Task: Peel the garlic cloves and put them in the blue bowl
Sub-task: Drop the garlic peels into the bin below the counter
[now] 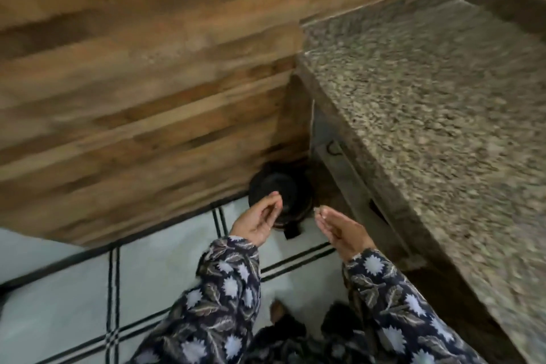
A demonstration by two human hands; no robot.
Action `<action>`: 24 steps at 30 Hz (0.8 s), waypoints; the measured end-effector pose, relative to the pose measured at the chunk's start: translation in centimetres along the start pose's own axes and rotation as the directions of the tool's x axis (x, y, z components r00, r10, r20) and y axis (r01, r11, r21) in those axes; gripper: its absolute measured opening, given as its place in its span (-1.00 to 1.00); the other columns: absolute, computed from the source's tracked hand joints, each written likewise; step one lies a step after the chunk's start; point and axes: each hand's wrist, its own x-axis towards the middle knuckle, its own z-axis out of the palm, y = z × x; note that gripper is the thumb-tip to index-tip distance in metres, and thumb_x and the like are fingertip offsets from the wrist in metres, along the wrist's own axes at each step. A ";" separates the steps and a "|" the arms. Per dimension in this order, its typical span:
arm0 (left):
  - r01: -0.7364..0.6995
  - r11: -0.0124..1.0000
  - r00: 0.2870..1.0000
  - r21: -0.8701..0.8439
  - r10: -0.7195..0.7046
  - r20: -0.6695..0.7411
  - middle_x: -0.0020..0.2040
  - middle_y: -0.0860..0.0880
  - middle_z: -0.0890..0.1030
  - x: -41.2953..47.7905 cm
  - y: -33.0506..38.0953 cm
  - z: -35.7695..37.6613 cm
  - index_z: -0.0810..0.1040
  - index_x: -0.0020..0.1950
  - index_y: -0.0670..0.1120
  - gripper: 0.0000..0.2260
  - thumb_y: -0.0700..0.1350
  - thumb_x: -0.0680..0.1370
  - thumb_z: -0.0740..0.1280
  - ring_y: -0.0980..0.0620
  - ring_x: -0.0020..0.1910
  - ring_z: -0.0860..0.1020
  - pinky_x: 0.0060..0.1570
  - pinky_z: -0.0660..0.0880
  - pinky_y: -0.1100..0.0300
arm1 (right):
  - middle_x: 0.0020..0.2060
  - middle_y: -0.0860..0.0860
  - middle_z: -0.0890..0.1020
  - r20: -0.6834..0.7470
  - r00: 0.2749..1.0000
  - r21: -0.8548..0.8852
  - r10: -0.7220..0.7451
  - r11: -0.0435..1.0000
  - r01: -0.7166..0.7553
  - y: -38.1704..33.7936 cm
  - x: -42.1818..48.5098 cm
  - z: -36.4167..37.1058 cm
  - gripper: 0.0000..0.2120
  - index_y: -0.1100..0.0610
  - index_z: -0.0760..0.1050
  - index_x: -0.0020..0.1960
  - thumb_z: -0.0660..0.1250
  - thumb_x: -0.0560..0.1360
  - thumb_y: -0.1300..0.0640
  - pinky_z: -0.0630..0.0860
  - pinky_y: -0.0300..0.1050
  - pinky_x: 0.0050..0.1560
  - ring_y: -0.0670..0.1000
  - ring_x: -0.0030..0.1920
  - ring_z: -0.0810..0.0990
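No garlic cloves and no blue bowl are in view. Both hands hover over a black round bin (pixel 276 189) that stands on the floor in the corner. My left hand (pixel 260 220) is palm up, its fingers curled in toward the thumb, and I see nothing in it. My right hand (pixel 339 230) is held edge-on with straight fingers. A tiny pale scrap (pixel 316 210), perhaps garlic skin, sits at its fingertips. The frame is blurred.
A speckled granite counter (pixel 443 97) runs along the right, with a drawer front and handle (pixel 332 148) below its edge. A wood-pattern wall (pixel 133 83) fills the left. The floor has pale tiles (pixel 74 289) with black lines. My feet (pixel 295 322) show below.
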 end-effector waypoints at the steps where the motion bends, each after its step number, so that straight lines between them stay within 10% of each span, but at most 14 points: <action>1: -0.002 1.000 1.000 -0.012 0.002 -0.010 -0.34 -0.15 0.65 0.6 1.1 -0.3 0.55 -0.13 -0.30 -0.90 -0.37 0.52 0.26 0.04 -0.40 0.64 -0.42 0.57 0.26 | -0.38 0.11 0.67 -0.017 1.000 -0.006 0.014 1.000 -0.015 0.2 0.6 0.7 -0.87 0.31 0.50 -0.11 0.19 0.51 0.41 0.57 -0.28 -0.36 -0.04 -0.36 0.66; 15: 0.020 0.999 0.998 -0.043 -0.023 -0.050 -0.25 -0.18 0.66 8.1 9.6 -0.6 0.56 -0.09 -0.30 -0.92 -0.38 0.51 0.27 0.00 -0.29 0.65 -0.21 0.61 0.21 | -0.40 0.08 0.66 -0.100 0.992 -0.026 0.071 0.997 -0.074 -2.1 10.1 7.5 -0.85 0.29 0.48 -0.09 0.14 0.55 0.37 0.58 -0.29 -0.35 -0.07 -0.38 0.66; 24: 0.270 0.955 0.955 0.124 -0.249 -0.162 -0.29 -0.13 0.65 15.2 7.5 -3.2 0.62 -0.09 -0.26 -0.83 -0.35 0.55 0.23 0.06 -0.36 0.64 -0.33 0.59 0.29 | -0.25 0.12 0.66 -0.215 0.946 -0.024 0.244 0.967 -0.255 1.8 17.6 5.3 -0.67 0.42 0.27 0.33 0.02 0.60 0.34 0.56 -0.29 -0.42 -0.07 -0.43 0.64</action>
